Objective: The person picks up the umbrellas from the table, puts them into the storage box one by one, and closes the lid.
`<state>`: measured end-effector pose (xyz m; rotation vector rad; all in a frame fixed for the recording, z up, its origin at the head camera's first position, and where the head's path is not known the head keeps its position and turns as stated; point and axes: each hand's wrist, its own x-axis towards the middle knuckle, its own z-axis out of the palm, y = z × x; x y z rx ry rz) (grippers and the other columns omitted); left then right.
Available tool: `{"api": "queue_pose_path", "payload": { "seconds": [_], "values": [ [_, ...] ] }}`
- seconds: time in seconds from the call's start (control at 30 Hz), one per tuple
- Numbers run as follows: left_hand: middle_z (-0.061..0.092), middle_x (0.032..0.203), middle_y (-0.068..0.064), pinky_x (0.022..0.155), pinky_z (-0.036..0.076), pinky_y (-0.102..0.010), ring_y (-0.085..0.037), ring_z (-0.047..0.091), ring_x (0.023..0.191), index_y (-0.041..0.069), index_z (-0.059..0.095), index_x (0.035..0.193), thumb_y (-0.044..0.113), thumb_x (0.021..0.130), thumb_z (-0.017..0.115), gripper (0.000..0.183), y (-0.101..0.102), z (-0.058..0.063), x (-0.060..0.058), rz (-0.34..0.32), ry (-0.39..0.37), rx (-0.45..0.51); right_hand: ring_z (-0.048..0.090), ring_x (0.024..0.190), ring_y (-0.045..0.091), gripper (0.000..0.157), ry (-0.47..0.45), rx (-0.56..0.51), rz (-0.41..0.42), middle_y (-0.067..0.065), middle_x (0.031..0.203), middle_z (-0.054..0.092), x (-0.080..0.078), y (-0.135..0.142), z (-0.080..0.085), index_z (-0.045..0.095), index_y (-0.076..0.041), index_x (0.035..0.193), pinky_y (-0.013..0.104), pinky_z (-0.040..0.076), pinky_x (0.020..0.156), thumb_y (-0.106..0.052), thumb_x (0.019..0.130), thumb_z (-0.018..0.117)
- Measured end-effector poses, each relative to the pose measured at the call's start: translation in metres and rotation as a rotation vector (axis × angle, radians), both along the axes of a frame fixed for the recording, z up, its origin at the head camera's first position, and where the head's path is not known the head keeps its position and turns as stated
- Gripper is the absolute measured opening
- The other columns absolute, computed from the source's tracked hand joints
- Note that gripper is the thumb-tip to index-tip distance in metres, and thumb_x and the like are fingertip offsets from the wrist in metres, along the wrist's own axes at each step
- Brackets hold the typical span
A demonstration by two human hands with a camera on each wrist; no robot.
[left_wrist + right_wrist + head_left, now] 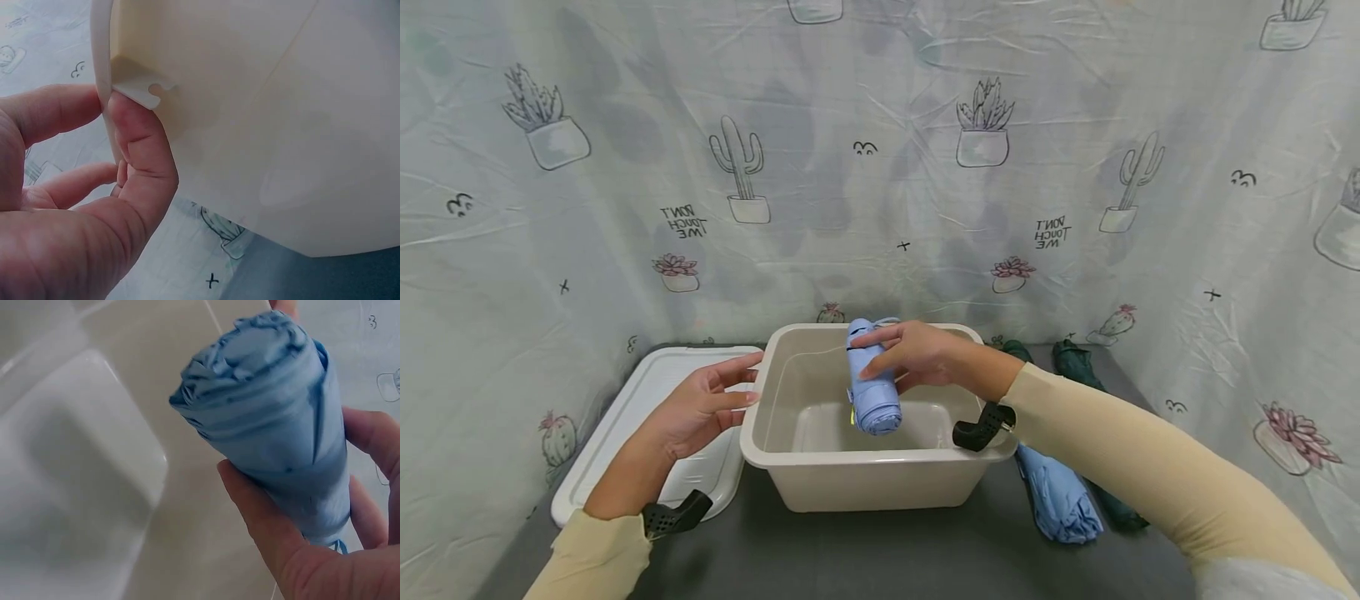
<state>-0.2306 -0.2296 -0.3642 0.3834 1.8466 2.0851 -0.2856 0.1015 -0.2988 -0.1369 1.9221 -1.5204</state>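
In the head view my right hand (917, 354) holds a rolled-up blue fabric bundle (874, 387) over the inside of a beige plastic tub (872, 483). The right wrist view shows the thumb on one side of the blue roll (269, 425) and fingers on the other, its gathered end tilted away from the palm and a thin cord at the other end. My left hand (703, 408) is at the tub's left rim. From the left wrist, its thumb bends under the rim (103, 56) beside a small notched tab (147, 97), with fingertips against the outer edge.
A white lid (655, 392) lies left of the tub on the dark grey table (880, 550). To the right lie another blue bundle (1060, 500) and dark green rolls (1075, 364), partly hidden by my right arm. A printed curtain (865, 192) hangs behind.
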Motion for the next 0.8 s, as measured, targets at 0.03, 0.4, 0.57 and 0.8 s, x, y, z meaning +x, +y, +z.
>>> {"api": "queue_pose_path", "payload": {
  "seconds": [0.03, 0.4, 0.57, 0.8],
  "values": [
    [0.060, 0.120, -0.005, 0.085, 0.063, -0.034, -0.015, 0.070, 0.101, -0.003, 0.024, 0.160, -0.002, 0.098, 0.063, 0.073, 0.000, 0.000, 0.000, 0.002, 0.001, -0.001, 0.065, 0.115, 0.037, 0.059, -0.001, 0.007, 0.014, 0.017, 0.152, 0.047, -0.001, -0.002, -0.001, 0.063, -0.017, 0.142, 0.049, 0.060, 0.091, 0.000, 0.087, 0.079],
    [0.062, 0.119, -0.004, 0.085, 0.063, -0.035, -0.016, 0.072, 0.100, -0.001, 0.025, 0.161, -0.002, 0.098, 0.063, 0.073, 0.002, -0.001, 0.002, 0.021, -0.012, 0.006, 0.065, 0.112, 0.036, 0.059, -0.070, 0.046, 0.091, 0.018, 0.144, 0.052, -0.007, -0.023, -0.009, 0.063, -0.013, 0.141, 0.055, 0.058, 0.094, 0.003, 0.086, 0.078],
    [0.062, 0.119, -0.004, 0.085, 0.063, -0.035, -0.015, 0.072, 0.099, -0.001, 0.025, 0.161, -0.002, 0.098, 0.063, 0.074, 0.003, -0.001, 0.002, 0.028, -0.010, 0.006, 0.063, 0.113, 0.038, 0.060, -0.119, 0.053, 0.105, 0.019, 0.143, 0.051, -0.008, -0.034, -0.015, 0.062, -0.010, 0.142, 0.059, 0.054, 0.098, 0.005, 0.086, 0.078],
    [0.060, 0.121, -0.006, 0.083, 0.063, -0.034, -0.015, 0.071, 0.099, -0.002, 0.023, 0.161, -0.003, 0.098, 0.063, 0.074, 0.003, -0.002, 0.003, 0.025, -0.005, 0.009, 0.061, 0.111, 0.038, 0.061, -0.155, 0.080, 0.139, 0.018, 0.135, 0.053, -0.012, -0.049, -0.030, 0.061, -0.008, 0.143, 0.062, 0.054, 0.098, 0.003, 0.085, 0.079]
  ]
}}
